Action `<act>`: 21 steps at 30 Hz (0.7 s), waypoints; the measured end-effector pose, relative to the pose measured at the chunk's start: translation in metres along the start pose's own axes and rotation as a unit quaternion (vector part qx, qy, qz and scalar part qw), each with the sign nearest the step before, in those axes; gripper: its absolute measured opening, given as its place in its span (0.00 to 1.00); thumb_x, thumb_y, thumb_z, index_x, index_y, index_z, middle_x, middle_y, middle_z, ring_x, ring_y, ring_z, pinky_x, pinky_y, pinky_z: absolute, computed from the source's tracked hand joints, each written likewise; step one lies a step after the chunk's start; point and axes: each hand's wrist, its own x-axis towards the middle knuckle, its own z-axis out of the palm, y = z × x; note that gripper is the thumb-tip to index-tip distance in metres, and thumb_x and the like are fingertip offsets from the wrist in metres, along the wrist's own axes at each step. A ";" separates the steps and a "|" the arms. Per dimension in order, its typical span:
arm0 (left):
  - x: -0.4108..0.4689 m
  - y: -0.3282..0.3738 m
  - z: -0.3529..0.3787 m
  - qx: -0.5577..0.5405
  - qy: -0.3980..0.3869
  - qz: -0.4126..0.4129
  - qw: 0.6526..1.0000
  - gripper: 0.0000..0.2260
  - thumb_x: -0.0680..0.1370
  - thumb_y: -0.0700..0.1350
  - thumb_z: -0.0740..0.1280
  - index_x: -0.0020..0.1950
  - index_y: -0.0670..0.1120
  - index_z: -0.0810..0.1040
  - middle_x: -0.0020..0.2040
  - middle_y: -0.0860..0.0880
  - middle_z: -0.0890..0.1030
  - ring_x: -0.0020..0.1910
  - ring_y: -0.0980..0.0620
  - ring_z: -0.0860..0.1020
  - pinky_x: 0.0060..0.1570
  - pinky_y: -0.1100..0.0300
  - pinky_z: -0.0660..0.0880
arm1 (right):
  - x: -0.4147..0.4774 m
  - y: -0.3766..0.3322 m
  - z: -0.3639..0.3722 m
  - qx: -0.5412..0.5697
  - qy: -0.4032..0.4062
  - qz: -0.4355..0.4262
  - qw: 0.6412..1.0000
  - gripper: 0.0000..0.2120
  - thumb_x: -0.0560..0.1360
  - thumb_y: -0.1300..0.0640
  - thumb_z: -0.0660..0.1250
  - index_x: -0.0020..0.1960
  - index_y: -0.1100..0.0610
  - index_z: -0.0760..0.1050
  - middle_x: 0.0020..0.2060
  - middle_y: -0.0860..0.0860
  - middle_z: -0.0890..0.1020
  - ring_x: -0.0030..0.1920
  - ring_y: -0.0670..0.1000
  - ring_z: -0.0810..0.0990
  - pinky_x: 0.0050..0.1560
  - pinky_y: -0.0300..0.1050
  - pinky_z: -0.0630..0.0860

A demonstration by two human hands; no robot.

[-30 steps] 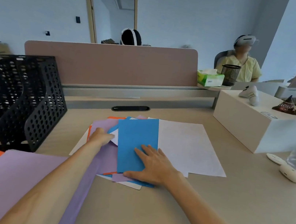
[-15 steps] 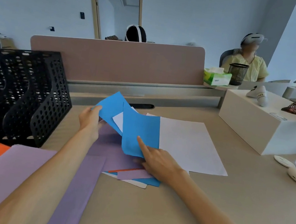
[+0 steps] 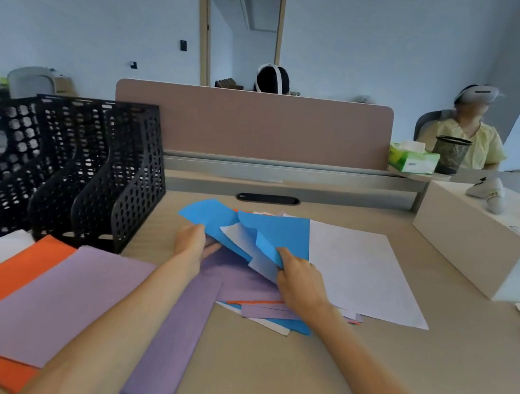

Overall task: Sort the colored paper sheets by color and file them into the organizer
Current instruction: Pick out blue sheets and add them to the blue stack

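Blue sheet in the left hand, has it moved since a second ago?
Yes. The left hand has drawn the blue sheet out of the pile, leftward toward the black organizer.

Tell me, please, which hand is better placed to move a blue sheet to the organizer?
Left, probably. The left hand grips a blue sheet on the side nearest the organizer; the right hand pinches a second blue sheet farther from it.

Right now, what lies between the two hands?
In the head view, between the left hand and the right hand lie lifted blue sheets and a white sheet, over purple sheets.
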 end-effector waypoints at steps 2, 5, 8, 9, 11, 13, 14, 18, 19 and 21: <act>-0.007 0.026 -0.017 0.012 -0.024 0.020 0.999 0.13 0.81 0.36 0.56 0.63 0.41 0.75 0.52 0.42 0.82 0.45 0.47 0.82 0.35 0.58 0.80 | 0.004 -0.008 -0.005 0.029 0.032 -0.013 0.999 0.20 0.78 0.61 0.55 0.70 0.54 0.66 0.59 0.54 0.79 0.54 0.60 0.78 0.48 0.50 0.73; -0.016 0.060 -0.053 0.007 -0.015 0.023 1.000 0.09 0.82 0.37 0.56 0.55 0.42 0.75 0.47 0.43 0.81 0.44 0.47 0.81 0.43 0.54 0.78 | 0.010 -0.028 -0.012 0.097 0.064 -0.080 0.990 0.26 0.73 0.62 0.57 0.71 0.53 0.68 0.65 0.52 0.76 0.62 0.57 0.75 0.56 0.50 0.71; -0.020 0.075 -0.093 0.060 0.001 -0.005 0.998 0.10 0.81 0.36 0.56 0.46 0.41 0.75 0.35 0.46 0.80 0.32 0.51 0.79 0.29 0.58 0.77 | 0.009 -0.047 -0.007 0.114 0.044 -0.200 0.972 0.28 0.72 0.66 0.60 0.72 0.54 0.69 0.70 0.50 0.72 0.69 0.53 0.71 0.66 0.43 0.66; -0.020 0.074 -0.107 0.089 0.001 -0.019 0.996 0.09 0.80 0.36 0.57 0.45 0.40 0.76 0.30 0.47 0.78 0.27 0.52 0.78 0.24 0.61 0.75 | 0.006 -0.054 -0.001 0.109 0.019 -0.234 0.966 0.28 0.72 0.66 0.60 0.72 0.54 0.69 0.71 0.50 0.71 0.70 0.53 0.69 0.69 0.42 0.63; -0.018 0.063 -0.125 0.136 -0.007 -0.041 0.990 0.08 0.79 0.38 0.60 0.53 0.38 0.77 0.33 0.44 0.79 0.27 0.50 0.79 0.26 0.62 0.74 | -0.002 -0.062 0.010 0.084 -0.016 -0.283 0.955 0.28 0.70 0.63 0.61 0.70 0.55 0.72 0.70 0.52 0.72 0.70 0.53 0.71 0.70 0.42 0.62; -0.016 0.048 -0.138 0.133 -0.014 -0.063 0.989 0.16 0.79 0.47 0.64 0.65 0.42 0.74 0.49 0.42 0.83 0.42 0.46 0.83 0.38 0.56 0.77 | -0.012 -0.073 0.023 0.047 -0.003 -0.332 0.942 0.24 0.66 0.60 0.65 0.63 0.56 0.78 0.65 0.53 0.77 0.63 0.55 0.78 0.64 0.45 0.71; -0.015 0.040 -0.142 0.133 -0.024 -0.067 0.989 0.18 0.79 0.53 0.64 0.64 0.44 0.75 0.55 0.44 0.83 0.49 0.45 0.83 0.45 0.53 0.78 | -0.017 -0.078 0.029 0.028 -0.001 -0.349 0.937 0.21 0.65 0.59 0.67 0.58 0.56 0.80 0.62 0.53 0.79 0.59 0.55 0.81 0.60 0.46 0.75; -0.027 0.024 -0.137 0.174 -0.054 -0.059 0.981 0.16 0.81 0.55 0.62 0.61 0.46 0.78 0.56 0.46 0.83 0.53 0.46 0.82 0.54 0.50 0.78 | -0.033 -0.092 0.036 0.006 0.004 -0.393 0.920 0.17 0.73 0.53 0.60 0.54 0.58 0.81 0.63 0.54 0.79 0.59 0.55 0.80 0.60 0.48 0.75; -0.030 0.022 -0.135 0.183 -0.051 -0.039 0.981 0.13 0.81 0.51 0.63 0.61 0.45 0.78 0.56 0.46 0.83 0.52 0.46 0.82 0.51 0.51 0.79 | -0.037 -0.095 0.033 0.005 0.000 -0.399 0.917 0.19 0.74 0.51 0.57 0.55 0.58 0.81 0.64 0.54 0.79 0.61 0.55 0.79 0.62 0.48 0.74; -0.035 0.019 -0.130 0.194 -0.042 0.013 0.980 0.10 0.81 0.42 0.64 0.61 0.42 0.76 0.57 0.44 0.82 0.49 0.48 0.82 0.44 0.54 0.78 | -0.045 -0.100 0.024 0.040 -0.025 -0.390 0.919 0.26 0.77 0.40 0.56 0.61 0.57 0.79 0.68 0.52 0.75 0.68 0.51 0.73 0.69 0.45 0.68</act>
